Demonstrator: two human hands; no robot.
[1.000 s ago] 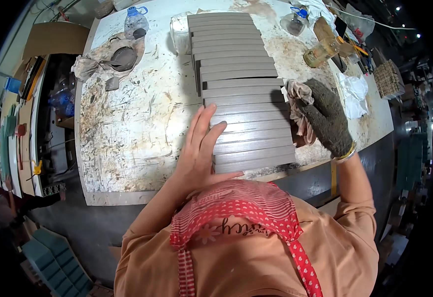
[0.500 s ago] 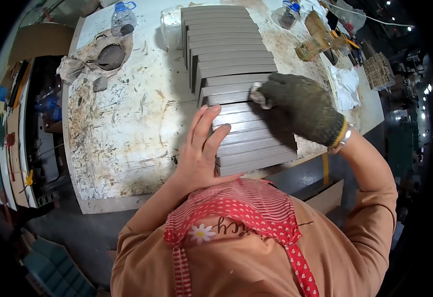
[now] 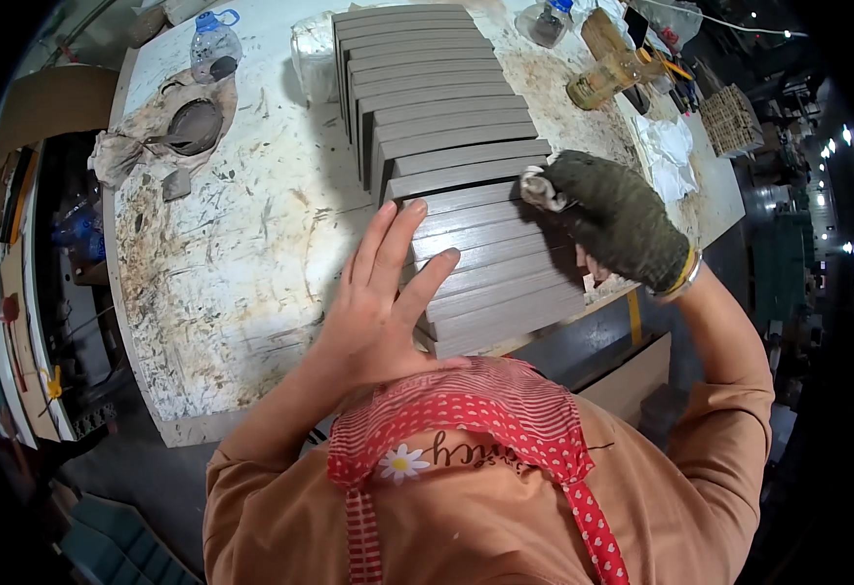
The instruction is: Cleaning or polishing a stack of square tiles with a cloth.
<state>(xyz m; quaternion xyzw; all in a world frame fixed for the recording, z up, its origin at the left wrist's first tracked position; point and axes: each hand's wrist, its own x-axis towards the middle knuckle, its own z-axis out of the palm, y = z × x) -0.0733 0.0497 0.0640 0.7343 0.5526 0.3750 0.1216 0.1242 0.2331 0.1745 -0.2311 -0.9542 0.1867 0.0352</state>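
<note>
A long row of grey panels (image 3: 490, 225) stands edge to edge down the middle of the worktable, stepped in groups toward the far side. My bare left hand (image 3: 383, 283) lies spread against the left ends of the nearest panels, its fingertips on their top edges. In a dark, dirty work glove, my right hand (image 3: 612, 214) is closed round a crumpled whitish rag (image 3: 544, 188). The rag rests at the right part of the panels' top edges. More pinkish cloth (image 3: 593, 266) hangs below the glove.
The worktable (image 3: 241, 244) is white and stained. At left a dish of grey paste (image 3: 195, 127) sits on a cloth, near a small grey square (image 3: 176, 185) and a plastic jug (image 3: 215, 49). To the right are a yellowish bottle (image 3: 597, 86), white paper (image 3: 667, 156) and a woven basket (image 3: 731, 122).
My right hand has slid the rag rightward along the panel edges. My left hand stays spread at the panels' left ends. The whole view has shifted slightly.
</note>
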